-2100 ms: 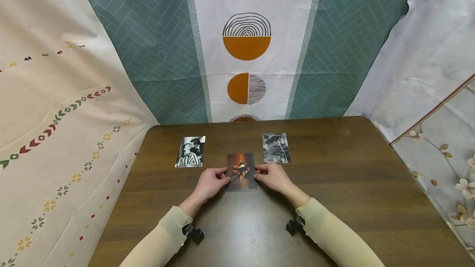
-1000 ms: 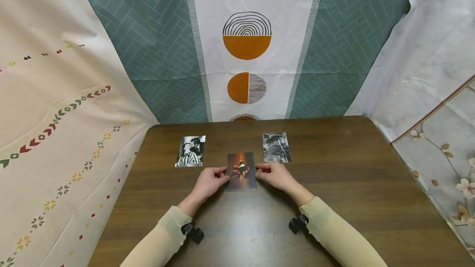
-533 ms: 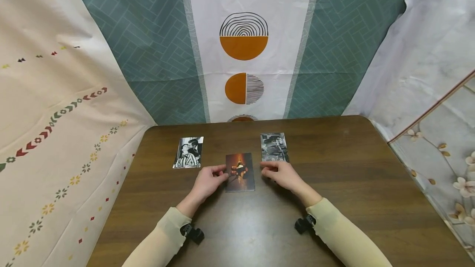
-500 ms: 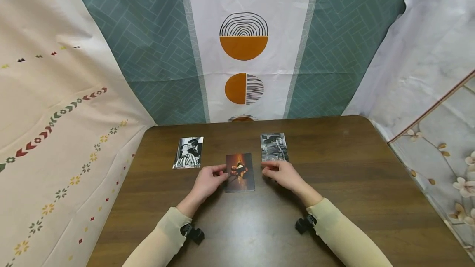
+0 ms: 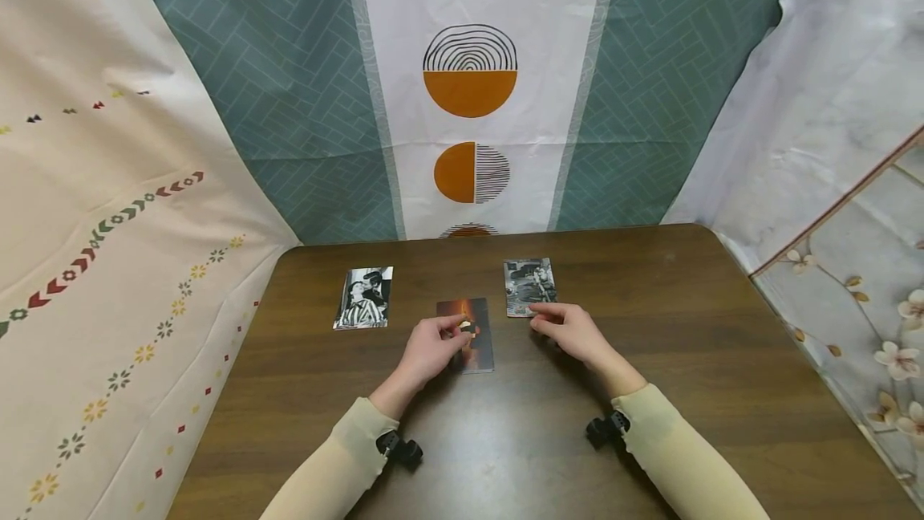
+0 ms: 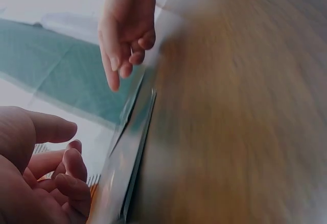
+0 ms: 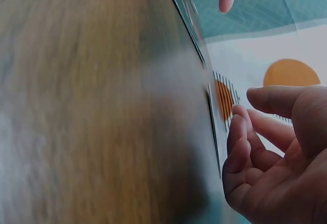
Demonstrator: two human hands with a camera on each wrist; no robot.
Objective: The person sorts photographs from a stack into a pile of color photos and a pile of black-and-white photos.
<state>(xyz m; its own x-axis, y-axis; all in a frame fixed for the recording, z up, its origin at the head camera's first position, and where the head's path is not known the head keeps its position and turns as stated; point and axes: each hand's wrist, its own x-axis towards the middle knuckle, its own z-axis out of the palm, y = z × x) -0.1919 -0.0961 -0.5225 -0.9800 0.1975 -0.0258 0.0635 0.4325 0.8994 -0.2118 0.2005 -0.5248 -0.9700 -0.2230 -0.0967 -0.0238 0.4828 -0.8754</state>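
Note:
A small stack of photo cards, its top one dark with an orange glow, lies mid-table. My left hand hovers over it, covering part of the picture. In the left wrist view that hand has loosely bent fingers with nothing between them, apart from the cards. My right hand is by the lower edge of a black-and-white photo card. The right wrist view shows this hand with thumb and fingers parted, holding nothing. Another black-and-white photo card lies to the left.
The brown wooden table ends at a patterned cloth backdrop. Printed cloths hang at the left and right. Each wrist wears a small black camera, the left camera and the right camera.
My right hand has let go of the stack's right edge and moved right, toward the right photo card. My left hand has left the stack's left edge and shifted right over it.

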